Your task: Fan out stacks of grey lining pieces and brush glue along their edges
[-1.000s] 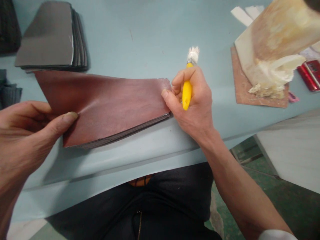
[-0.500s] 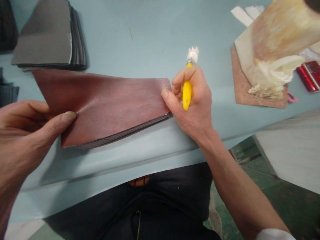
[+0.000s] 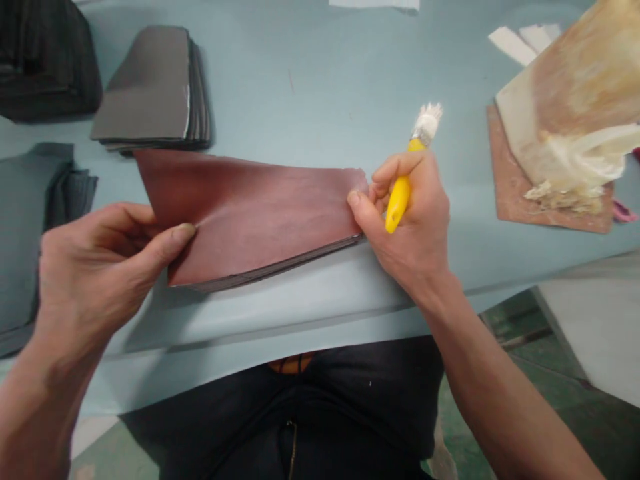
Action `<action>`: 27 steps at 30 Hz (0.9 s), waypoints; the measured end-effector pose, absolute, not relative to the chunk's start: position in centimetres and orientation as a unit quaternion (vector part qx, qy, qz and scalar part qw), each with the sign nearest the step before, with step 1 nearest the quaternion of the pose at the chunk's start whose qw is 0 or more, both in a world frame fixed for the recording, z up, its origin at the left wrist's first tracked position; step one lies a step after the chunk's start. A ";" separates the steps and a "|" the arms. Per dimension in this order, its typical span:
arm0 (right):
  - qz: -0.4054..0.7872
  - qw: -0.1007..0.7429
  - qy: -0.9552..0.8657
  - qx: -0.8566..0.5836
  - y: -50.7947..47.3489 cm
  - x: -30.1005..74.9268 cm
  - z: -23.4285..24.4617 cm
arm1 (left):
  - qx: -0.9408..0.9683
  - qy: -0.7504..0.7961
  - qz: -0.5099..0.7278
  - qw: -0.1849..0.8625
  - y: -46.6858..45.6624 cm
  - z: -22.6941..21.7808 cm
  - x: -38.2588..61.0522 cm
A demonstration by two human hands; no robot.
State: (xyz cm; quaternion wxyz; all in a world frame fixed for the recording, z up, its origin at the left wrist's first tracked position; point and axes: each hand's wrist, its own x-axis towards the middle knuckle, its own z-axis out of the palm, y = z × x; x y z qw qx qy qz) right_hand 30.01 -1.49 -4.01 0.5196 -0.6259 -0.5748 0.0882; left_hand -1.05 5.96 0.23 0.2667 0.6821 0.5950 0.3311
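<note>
A reddish-brown leather piece (image 3: 265,207) lies over a thin stack of dark pieces (image 3: 280,268), its left end lifted and bent. My left hand (image 3: 110,253) pinches that left end between thumb and fingers. At the other end, the thumb of my right hand (image 3: 415,213) presses on the right edge of the leather. The same hand grips a glue brush (image 3: 399,200) with a yellow handle, its whitish, caked bristles pointing up and away from the leather.
Grey piles (image 3: 150,93) and a tall dark stack (image 3: 45,60) stand at the back left; bluish-grey pieces (image 3: 20,233) lie at left. On the right, a glue-crusted container (image 3: 565,100) rests on a brown board (image 3: 507,193), near white strips (image 3: 515,45).
The view has shifted, so everything sits further right and more of the left stacks shows. The brush leans further right in my right hand. Both hands keep their hold on the leather.
</note>
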 end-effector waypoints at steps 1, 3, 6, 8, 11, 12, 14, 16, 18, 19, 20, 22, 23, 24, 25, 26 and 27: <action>0.083 0.514 -0.574 -0.631 -1.6 30.0 -4.1 | 0.685 0.590 0.330 0.271 5.8 0.5 -0.7; 0.065 0.507 -0.569 -0.644 -1.6 30.0 -4.3 | 0.692 0.577 0.327 0.285 5.6 0.8 -0.2; 0.023 0.501 -0.551 -0.667 -1.6 30.6 -4.7 | 0.691 0.563 0.333 0.307 5.6 0.6 -0.2; -0.013 0.505 -0.541 -0.673 -1.7 31.3 -4.6 | 0.685 0.555 0.339 0.328 5.6 0.3 -0.4; -0.103 0.515 -0.560 -0.641 -2.2 31.8 -3.3 | 0.672 0.546 0.344 0.364 5.6 0.0 -0.6; -0.130 0.514 -0.575 -0.624 -2.5 31.6 -2.7 | 0.666 0.544 0.348 0.373 5.5 -0.1 -0.6; -0.153 0.496 -0.609 -0.600 -3.2 30.2 -1.4 | 0.658 0.542 0.353 0.385 5.5 -0.2 -0.6; -0.153 0.461 -0.652 -0.582 -3.8 28.2 -0.7 | 0.656 0.537 0.357 0.391 5.4 -0.4 -0.6; -0.127 0.437 -0.691 -0.561 -4.0 26.0 -0.8 | 0.655 0.534 0.358 0.397 5.4 -0.6 -0.7; -0.107 0.432 -0.705 -0.552 -4.1 25.1 -1.1 | 0.652 0.532 0.357 0.406 5.4 -0.8 -0.8; -0.089 0.434 -0.712 -0.544 -4.0 24.4 -1.5 | 0.648 0.530 0.357 0.415 5.4 -0.9 -0.9; -0.069 0.443 -0.713 -0.538 -3.9 23.6 -2.5 | 0.641 0.527 0.357 0.428 5.3 -1.1 -1.0; -0.066 0.449 -0.708 -0.541 -3.8 23.5 -2.9 | 0.640 0.524 0.359 0.432 5.3 -1.2 -1.1; -0.063 0.454 -0.701 -0.547 -3.7 23.4 -3.3 | 0.639 0.522 0.361 0.435 5.2 -1.3 -1.1; -0.061 0.460 -0.693 -0.552 -3.7 23.4 -3.6 | 0.638 0.518 0.366 0.436 5.2 -1.3 -1.1; -0.057 0.464 -0.685 -0.559 -3.7 23.4 -3.8 | 0.638 0.513 0.370 0.438 5.2 -1.4 -1.0; -0.049 0.468 -0.678 -0.565 -3.7 23.3 -3.9 | 0.638 0.507 0.376 0.441 5.1 -1.5 -1.0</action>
